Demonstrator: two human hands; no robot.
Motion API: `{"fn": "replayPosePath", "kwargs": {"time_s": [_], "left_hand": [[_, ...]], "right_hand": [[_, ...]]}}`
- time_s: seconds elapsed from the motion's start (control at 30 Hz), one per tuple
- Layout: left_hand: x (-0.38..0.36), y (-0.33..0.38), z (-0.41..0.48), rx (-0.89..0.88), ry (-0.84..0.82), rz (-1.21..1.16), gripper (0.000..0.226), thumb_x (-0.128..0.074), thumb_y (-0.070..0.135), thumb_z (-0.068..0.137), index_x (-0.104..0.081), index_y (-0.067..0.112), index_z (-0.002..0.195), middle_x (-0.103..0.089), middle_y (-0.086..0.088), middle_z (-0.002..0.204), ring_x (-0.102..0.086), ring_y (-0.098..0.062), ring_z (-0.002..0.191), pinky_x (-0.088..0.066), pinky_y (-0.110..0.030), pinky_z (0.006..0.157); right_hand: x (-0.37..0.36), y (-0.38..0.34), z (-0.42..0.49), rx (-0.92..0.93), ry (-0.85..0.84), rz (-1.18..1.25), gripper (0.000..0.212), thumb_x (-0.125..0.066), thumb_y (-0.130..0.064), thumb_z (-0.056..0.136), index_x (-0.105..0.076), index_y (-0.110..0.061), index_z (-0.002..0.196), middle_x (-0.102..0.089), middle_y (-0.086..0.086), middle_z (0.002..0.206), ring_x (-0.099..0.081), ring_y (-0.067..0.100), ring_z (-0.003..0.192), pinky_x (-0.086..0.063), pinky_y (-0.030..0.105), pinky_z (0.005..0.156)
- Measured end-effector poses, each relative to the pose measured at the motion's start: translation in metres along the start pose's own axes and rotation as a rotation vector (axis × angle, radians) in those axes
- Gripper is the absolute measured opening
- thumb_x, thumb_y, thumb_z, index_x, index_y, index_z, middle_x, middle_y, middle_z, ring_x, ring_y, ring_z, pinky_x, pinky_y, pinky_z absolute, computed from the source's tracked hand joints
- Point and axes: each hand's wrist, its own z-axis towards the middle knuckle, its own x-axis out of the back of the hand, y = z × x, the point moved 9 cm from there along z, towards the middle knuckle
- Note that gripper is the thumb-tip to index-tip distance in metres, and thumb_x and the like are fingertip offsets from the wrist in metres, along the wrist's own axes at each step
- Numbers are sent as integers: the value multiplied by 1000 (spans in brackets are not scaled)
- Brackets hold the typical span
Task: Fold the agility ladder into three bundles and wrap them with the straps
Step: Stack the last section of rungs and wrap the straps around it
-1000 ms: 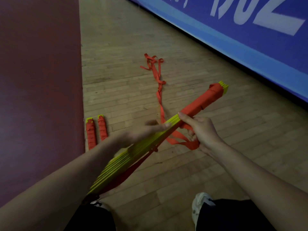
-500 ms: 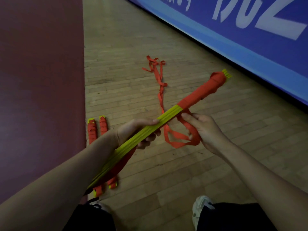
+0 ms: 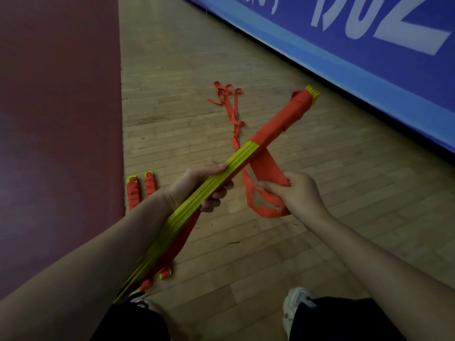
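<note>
Gripped bundle (image 3: 246, 153) w/ L hand (image 3: 194, 185), thumb atop, fingers curled under; pinched strap (image 3: 266, 168) w/ R hand (image 3: 300, 193); stretched L forearm (image 3: 98, 254), R forearm (image 3: 369, 254) fwd.

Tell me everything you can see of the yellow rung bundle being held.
The rung bundle is a stack of flat yellow slats, plastic-looking, its far third wound in orange strap. It tilts up away from the person. The left hand grips its middle; the right hand pinches the loose strap beside it.
</note>
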Motion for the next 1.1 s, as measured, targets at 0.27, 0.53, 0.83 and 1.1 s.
{"fn": "replayPosePath", "kwargs": {"time_s": [0.27, 0.53, 0.83, 1.1], "left_hand": [[13, 4, 0, -9, 349, 364, 40, -63, 50, 74, -63, 13, 89, -56, -1, 64, -49, -15, 49, -39, -20, 44], [13, 12, 1, -67, 588, 767, 55, -73, 52, 75, -60, 21, 119, -64, -1, 89, -61, -14, 54, -45, -21, 47], [-17, 34, -13, -176, 847, 1477, 65, -60, 70, 76, -48, 35, 128, -64, -3, 116, -61, -31, 107, -47, -37, 79], [-38, 33, -12, -274, 866, 1691, 64, -54, 69, 80, -42, 29, 128, -55, 3, 115, -63, -27, 98, -44, -34, 66]], "right_hand": [[-1, -17, -6, -11, 54, 151, 32, -76, -29, 79, -60, -8, 61, -46, -5, 35, -42, 8, 29, -32, 14, 34], [1, -1, -5, -114, 132, 70, 53, -70, -45, 82, -50, -12, 45, -48, -1, 34, -49, 13, 31, -40, 26, 44], [-3, 8, -8, -254, 133, 70, 54, -73, -60, 71, -52, -15, 48, -47, -8, 31, -49, 5, 36, -38, 23, 47], [-13, 14, -18, -446, 136, 447, 40, -82, -39, 71, -52, -17, 58, -41, -13, 33, -38, 1, 29, -33, 18, 37]]}}
